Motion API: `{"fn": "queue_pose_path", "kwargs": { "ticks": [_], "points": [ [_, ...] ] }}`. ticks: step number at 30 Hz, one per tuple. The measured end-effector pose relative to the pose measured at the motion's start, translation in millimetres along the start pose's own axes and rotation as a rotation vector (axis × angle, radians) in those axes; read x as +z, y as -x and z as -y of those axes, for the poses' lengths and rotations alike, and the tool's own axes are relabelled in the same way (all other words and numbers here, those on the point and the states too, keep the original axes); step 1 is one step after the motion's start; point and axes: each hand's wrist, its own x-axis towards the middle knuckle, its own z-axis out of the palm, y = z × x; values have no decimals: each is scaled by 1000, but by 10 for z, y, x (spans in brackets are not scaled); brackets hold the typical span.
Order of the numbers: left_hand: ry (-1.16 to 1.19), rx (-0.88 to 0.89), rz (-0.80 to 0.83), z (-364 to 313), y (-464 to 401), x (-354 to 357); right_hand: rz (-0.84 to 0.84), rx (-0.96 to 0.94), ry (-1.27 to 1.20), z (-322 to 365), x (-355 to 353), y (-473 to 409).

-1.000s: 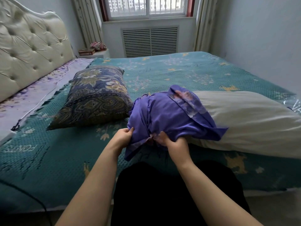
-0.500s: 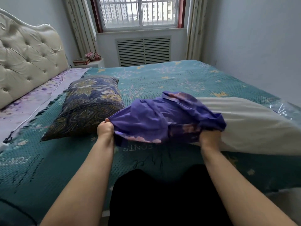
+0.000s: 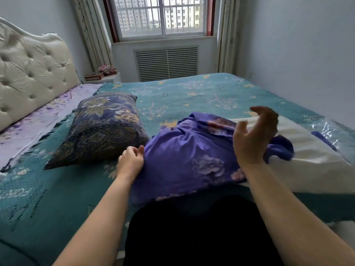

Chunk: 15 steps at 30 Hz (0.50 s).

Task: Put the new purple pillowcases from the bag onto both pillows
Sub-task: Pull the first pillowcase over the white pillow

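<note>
The purple pillowcase (image 3: 184, 156) lies in the centre of the frame, pulled over the near end of the white pillow (image 3: 311, 162). The left hand (image 3: 131, 160) pinches its left edge. The right hand (image 3: 253, 135) is lifted above its right side, fingers spread, holding nothing. The cloth is wrinkled, with pale flowers, and bunched at the right. To the left, just beside it, lies a dark patterned pillow (image 3: 101, 129). A clear bag (image 3: 332, 131) lies at the right edge, on the teal bedspread (image 3: 201, 93).
</note>
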Motion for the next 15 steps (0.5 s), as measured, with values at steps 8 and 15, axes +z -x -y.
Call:
{"fn": "queue_pose_path", "kwargs": {
  "ticks": [8,15],
  "points": [
    [-645,171,216,-375,364,-128,1138,234,497,-375,636,71],
    [-140,251,282,-576,648,-155,1069,219,628,-461,759,362]
  ]
}}
